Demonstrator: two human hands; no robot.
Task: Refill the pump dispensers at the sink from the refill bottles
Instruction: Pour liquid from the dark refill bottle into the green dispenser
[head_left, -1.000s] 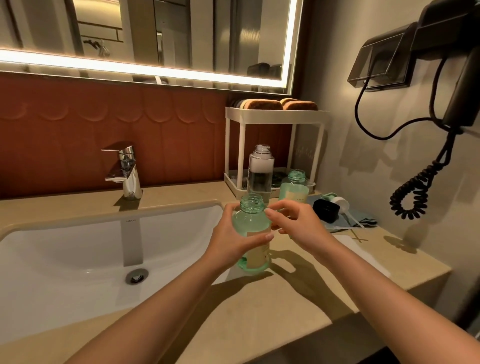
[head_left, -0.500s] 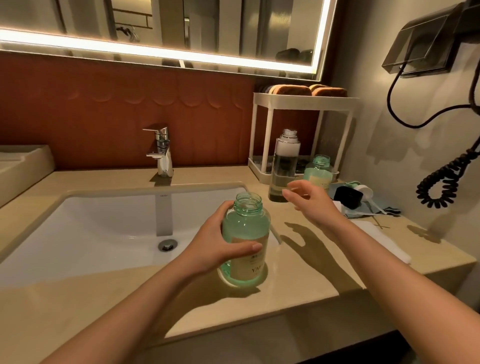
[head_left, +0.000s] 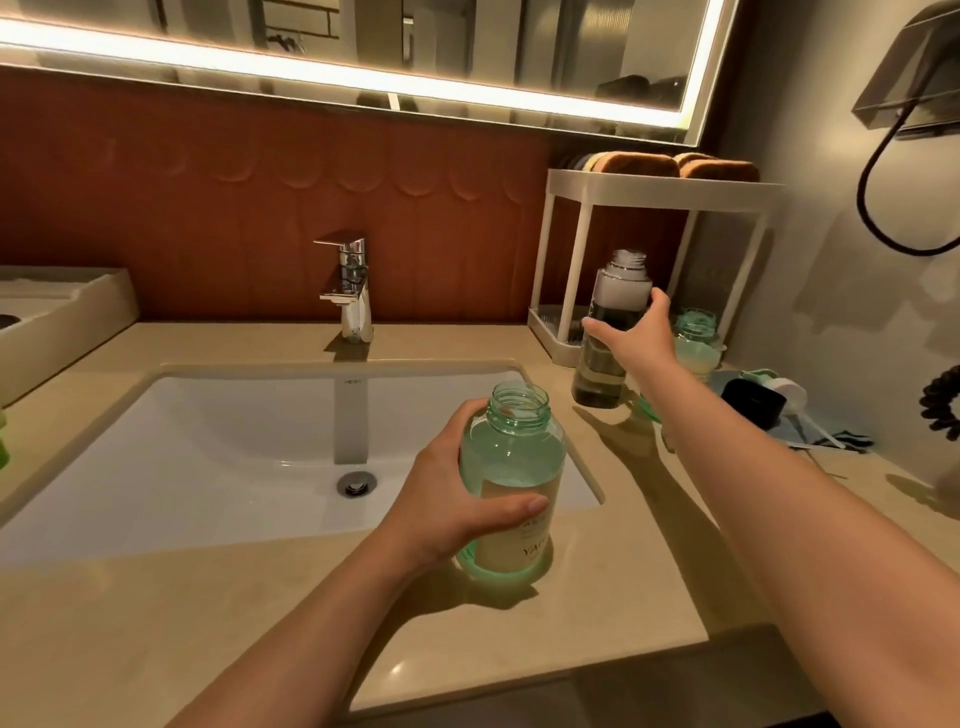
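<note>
A round green bottle (head_left: 514, 467) with an open neck and a cream label stands on the counter by the sink's right front corner. My left hand (head_left: 457, 499) grips its body from the left. Farther back, a tall clear bottle (head_left: 608, 332) with dark liquid and no cap stands upright in front of the white rack. My right hand (head_left: 636, 338) wraps around its middle, thumb on the left side and fingers on the right. A second small green bottle (head_left: 698, 345), also uncapped, stands just right of that hand.
The white sink (head_left: 218, 441) and chrome tap (head_left: 350, 291) lie to the left. A white two-tier rack (head_left: 660, 187) stands at the back right. A black cap (head_left: 750, 400) and a white pump head (head_left: 787, 395) lie on a cloth at the right.
My right hand left the green bottle's neck, reached back and closed around the tall clear bottle. My left hand kept hold of the green bottle, which now rests on the counter.
</note>
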